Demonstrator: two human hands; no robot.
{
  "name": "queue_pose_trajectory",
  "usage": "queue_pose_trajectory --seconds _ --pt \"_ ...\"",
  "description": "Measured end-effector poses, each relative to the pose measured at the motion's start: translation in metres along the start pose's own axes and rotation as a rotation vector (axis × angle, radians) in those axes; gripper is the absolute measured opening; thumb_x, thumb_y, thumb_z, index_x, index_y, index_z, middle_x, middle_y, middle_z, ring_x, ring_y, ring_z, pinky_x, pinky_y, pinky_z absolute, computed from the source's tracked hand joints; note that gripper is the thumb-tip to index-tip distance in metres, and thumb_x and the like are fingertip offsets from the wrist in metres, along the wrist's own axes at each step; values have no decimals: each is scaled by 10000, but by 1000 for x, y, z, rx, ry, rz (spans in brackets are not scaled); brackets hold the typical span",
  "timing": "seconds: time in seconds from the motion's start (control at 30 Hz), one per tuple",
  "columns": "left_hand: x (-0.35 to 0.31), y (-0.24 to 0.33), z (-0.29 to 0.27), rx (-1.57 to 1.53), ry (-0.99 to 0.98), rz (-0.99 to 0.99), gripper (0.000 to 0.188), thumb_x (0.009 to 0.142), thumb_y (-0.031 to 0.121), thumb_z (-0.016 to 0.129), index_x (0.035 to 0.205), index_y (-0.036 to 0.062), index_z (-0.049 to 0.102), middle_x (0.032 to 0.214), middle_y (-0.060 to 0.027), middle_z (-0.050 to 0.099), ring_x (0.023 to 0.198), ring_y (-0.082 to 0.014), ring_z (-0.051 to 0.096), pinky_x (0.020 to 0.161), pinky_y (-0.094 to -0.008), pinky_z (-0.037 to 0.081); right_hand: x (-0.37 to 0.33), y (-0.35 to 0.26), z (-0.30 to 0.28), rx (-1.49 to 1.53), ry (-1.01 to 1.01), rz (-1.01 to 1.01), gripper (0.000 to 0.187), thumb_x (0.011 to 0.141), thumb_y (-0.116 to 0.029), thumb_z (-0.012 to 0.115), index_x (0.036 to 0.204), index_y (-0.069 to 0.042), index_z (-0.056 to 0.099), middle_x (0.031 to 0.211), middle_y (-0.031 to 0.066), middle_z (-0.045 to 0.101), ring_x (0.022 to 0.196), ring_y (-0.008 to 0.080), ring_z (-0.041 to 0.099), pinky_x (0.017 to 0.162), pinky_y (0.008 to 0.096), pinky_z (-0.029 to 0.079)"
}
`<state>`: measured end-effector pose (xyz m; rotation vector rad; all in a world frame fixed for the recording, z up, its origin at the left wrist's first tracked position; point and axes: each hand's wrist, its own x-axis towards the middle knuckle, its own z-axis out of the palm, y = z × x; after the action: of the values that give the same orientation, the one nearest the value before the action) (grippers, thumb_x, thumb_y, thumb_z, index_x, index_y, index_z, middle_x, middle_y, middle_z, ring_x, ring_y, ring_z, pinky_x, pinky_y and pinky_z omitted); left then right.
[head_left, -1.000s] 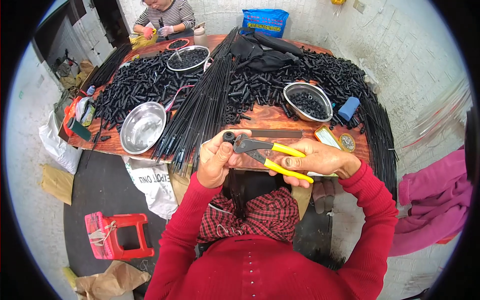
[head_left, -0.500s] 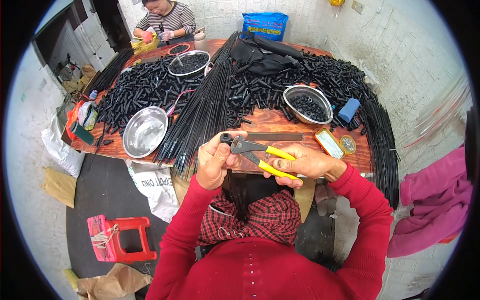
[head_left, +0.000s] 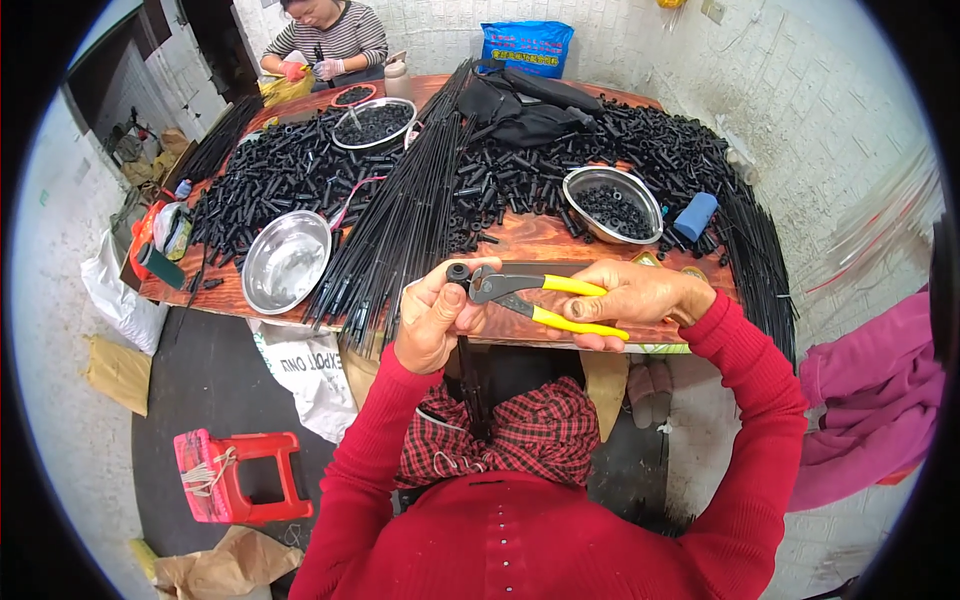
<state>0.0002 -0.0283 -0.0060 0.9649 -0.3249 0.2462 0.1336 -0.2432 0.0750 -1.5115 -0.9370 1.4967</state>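
Observation:
My left hand [head_left: 432, 316] is closed round a slim black rod-like piece, with the round, hollow end of a black fitting [head_left: 457, 272] standing up at its fingertips. In my right hand [head_left: 640, 293] are end-cutting pincers [head_left: 488, 286] with dark metal jaws and yellow handles. The fingers wrap both handles, which are spread somewhat apart. The pincer head is right beside the fitting, by my left fingertips; whether the jaws bite on anything is too small to tell. Below my left hand, the dark rod hangs down toward my lap.
On the wooden table [head_left: 530, 240] lie heaps of black tubular fittings [head_left: 290, 160] and a bundle of thin black rods [head_left: 400, 220]. A metal bowl [head_left: 287, 262] stands left, a bowl of small black rings [head_left: 612, 205] right. Across the table sits a co-worker [head_left: 335, 45]. A red stool [head_left: 245, 477] stands lower left.
My right hand and the pincers have shifted slightly right and up, and now mostly hide the small yellow tray. My left hand has barely moved and keeps the black piece.

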Motion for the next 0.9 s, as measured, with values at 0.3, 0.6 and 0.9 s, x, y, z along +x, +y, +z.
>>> queue_pose_trajectory --seconds 0.3,0.6,0.9 --pt "-1 2 -5 40 49 13 517 939 337 560 1199 -104 482 624 32 400 513 -43 327 482 -220 266 2 3 36 24 194 -20 420 986 -401 447 1019 3 559 586 -33 449 440 28 372 404 192 306" --pt "-2 3 -10 30 49 2 477 928 352 575 1188 -45 530 645 26 426 546 -54 367 503 -201 303 -10 13 43 107 222 -245 573 908 -538 517 1012 22 586 637 9 544 457 47 459 416 194 349" --pt "4 -3 0 130 124 94 390 969 320 504 1164 -8 429 671 44 354 522 -30 278 463 -196 235 -10 102 40 -748 603 -281 177 823 -205 662 866 -44 600 689 97 588 622 268 591 562 375 441"
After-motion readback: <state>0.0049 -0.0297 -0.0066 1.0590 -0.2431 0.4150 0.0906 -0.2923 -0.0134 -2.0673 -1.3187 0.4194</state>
